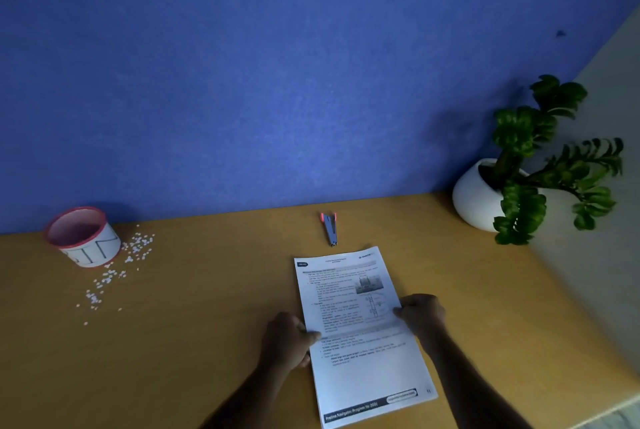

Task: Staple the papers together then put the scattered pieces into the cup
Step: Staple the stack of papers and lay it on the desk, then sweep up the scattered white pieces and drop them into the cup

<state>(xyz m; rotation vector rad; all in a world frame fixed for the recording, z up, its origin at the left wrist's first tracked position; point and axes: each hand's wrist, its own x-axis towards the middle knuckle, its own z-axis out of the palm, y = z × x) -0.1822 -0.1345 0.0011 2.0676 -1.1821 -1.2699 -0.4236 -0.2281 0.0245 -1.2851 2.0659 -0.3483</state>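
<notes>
the papers (pixel 360 331) lie on the table (pixel 207 342) near its front edge, a bit right of the middle. the left hand (pixel 289 342) pinches their left side, fingers closed on the sheets. the right hand (pixel 420 314) pinches the right side the same way. i think this is the first step, lining the sheets up. the stapler (pixel 330 228) lies untouched just past the top of the papers, near the back edge. next, one hand must let go and reach for it. the cup (pixel 83 236) sits by the back left edge, with little white pieces (pixel 117 273) spilled beside it.
</notes>
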